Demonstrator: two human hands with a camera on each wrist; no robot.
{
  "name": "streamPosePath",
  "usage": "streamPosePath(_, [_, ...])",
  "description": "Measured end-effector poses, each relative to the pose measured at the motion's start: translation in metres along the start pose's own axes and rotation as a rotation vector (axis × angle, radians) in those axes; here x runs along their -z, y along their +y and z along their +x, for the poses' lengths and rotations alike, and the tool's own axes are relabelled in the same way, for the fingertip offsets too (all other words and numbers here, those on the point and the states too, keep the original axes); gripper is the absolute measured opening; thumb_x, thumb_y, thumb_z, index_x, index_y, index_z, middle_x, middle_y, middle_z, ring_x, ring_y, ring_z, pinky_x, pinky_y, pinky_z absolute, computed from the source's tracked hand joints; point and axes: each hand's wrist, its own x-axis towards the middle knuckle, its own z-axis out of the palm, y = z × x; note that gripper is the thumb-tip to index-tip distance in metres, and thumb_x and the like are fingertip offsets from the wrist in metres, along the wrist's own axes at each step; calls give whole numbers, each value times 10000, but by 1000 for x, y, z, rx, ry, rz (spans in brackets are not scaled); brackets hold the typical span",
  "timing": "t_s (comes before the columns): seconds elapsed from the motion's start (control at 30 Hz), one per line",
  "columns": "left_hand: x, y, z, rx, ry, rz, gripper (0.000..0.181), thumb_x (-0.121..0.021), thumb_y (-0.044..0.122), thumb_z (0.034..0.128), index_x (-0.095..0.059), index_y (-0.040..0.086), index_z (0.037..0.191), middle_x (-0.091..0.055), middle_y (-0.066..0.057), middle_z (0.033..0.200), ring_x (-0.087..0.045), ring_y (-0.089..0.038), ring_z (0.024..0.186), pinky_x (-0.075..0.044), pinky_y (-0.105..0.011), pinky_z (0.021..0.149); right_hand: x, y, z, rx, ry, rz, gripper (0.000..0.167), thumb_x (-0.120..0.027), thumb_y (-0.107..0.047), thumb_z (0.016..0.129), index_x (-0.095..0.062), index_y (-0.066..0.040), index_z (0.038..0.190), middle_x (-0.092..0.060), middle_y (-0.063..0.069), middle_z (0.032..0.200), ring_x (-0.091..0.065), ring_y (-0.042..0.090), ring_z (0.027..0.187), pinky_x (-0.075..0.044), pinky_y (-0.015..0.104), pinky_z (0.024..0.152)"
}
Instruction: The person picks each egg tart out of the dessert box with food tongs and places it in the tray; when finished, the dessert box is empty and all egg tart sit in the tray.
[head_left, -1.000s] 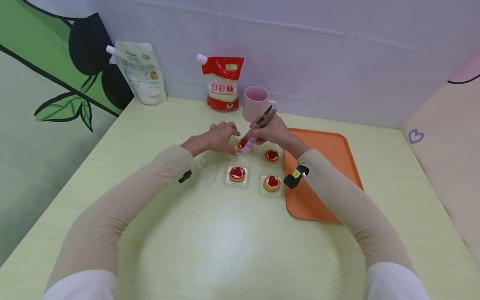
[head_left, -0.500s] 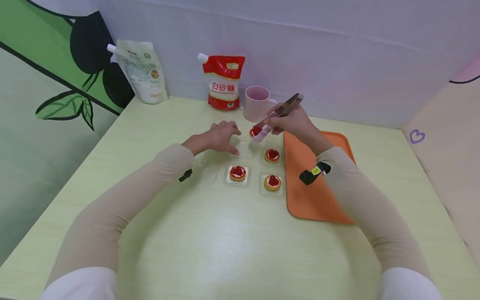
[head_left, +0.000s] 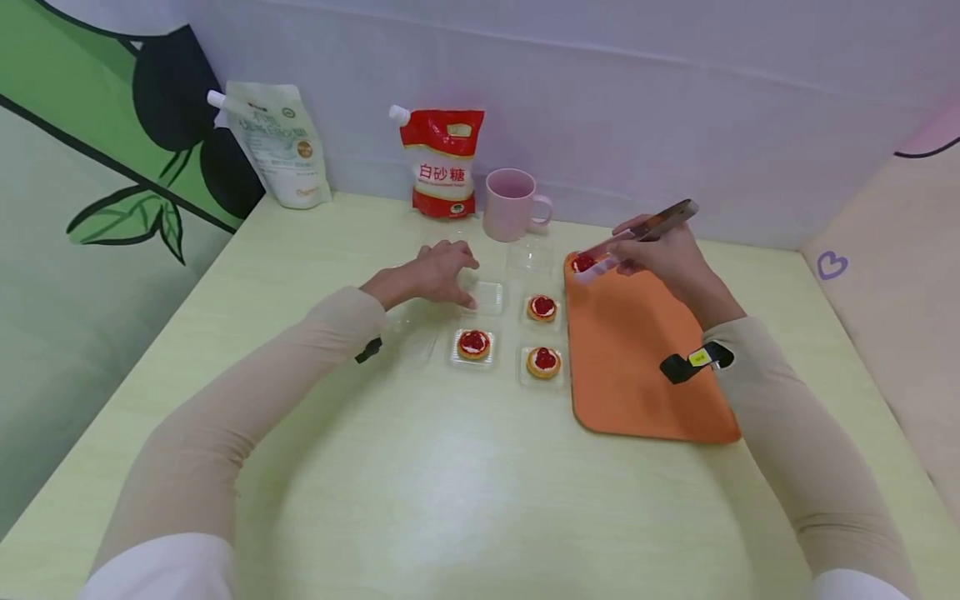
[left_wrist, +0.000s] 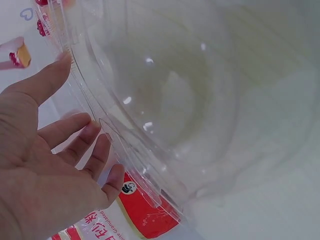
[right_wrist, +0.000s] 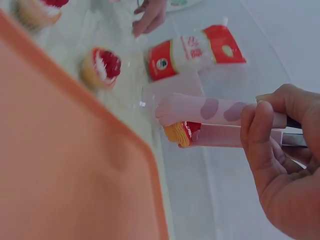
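My right hand (head_left: 660, 254) pinches pink-tipped tongs (right_wrist: 220, 112), whose tips hold a berry tart (right_wrist: 179, 134) over the far left corner of the orange tray (head_left: 645, 367). My left hand (head_left: 431, 273) has its fingers spread and slightly bent at the clear plastic packaging (left_wrist: 165, 110), its thumb by an empty compartment (head_left: 489, 297). Whether its fingertips press on the plastic, I cannot tell. Three tarts sit in clear compartments: one at front left (head_left: 473, 343), one at front right (head_left: 543, 362) and one behind that (head_left: 542, 307).
A pink mug (head_left: 510, 206) stands behind the packaging, its handle to the right. To its left is a red and white sugar pouch (head_left: 444, 167). Farther left, a pale pouch (head_left: 281, 150) leans at the table's back corner. A draped cloth (head_left: 637, 125) hangs behind the table.
The tart gripped by the tongs has left its compartment and moved right with my right hand, reaching the tray's far left corner. My left hand has stayed in place.
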Motion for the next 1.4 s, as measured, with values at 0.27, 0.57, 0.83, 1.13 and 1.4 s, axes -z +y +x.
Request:
streamPosePath(0.27, [0, 0, 1, -11, 2, 4, 692, -796, 355, 849, -534, 85, 1430, -458, -113, 1445, -374, -306, 1339, -274, -548, 1145, 22, 31, -12, -71, 39, -36, 364, -692, -82, 922, -555, 130, 1183, -699, -88, 766, -684, 68, 596, -577, 226, 610])
streamPosePath(0.57, [0, 0, -1, -4, 8, 11, 689, -797, 354, 848, -540, 80, 1425, -458, -119, 1443, -371, -311, 1335, -280, -545, 1139, 30, 46, -13, -106, 44, -77, 365, -672, -86, 933, -555, 123, 1209, -686, -112, 779, -682, 56, 632, -575, 212, 636])
streamPosePath(0.83, [1, -1, -2, -12, 8, 8, 696, -795, 359, 848, -534, 76, 1428, -454, -120, 1447, -367, -311, 1338, -280, -546, 1142, 30, 51, -11, -140, 66, -49, 387, -662, -58, 931, -523, 121, 1245, -669, -125, 756, -673, 53, 607, -569, 207, 615])
streamPosePath(1.13, [2, -1, 0, -10, 5, 0, 696, -800, 359, 844, -539, 82, 1427, -462, -115, 1437, -373, -306, 1337, -287, -535, 1136, 30, 50, -13, -131, 66, -67, 404, -670, -62, 925, -520, 107, 1259, -662, -139, 756, -671, 47, 610, -568, 207, 618])
streamPosePath(1.4, [1, 0, 0, 5, 0, -6, 694, -800, 356, 844, -539, 85, 1427, -462, -113, 1444, -378, -301, 1334, -296, -525, 1136, 31, 43, -17, -98, 71, -68, 383, -682, -57, 920, -551, 109, 1240, -687, -131, 757, -661, 56, 602, -580, 233, 624])
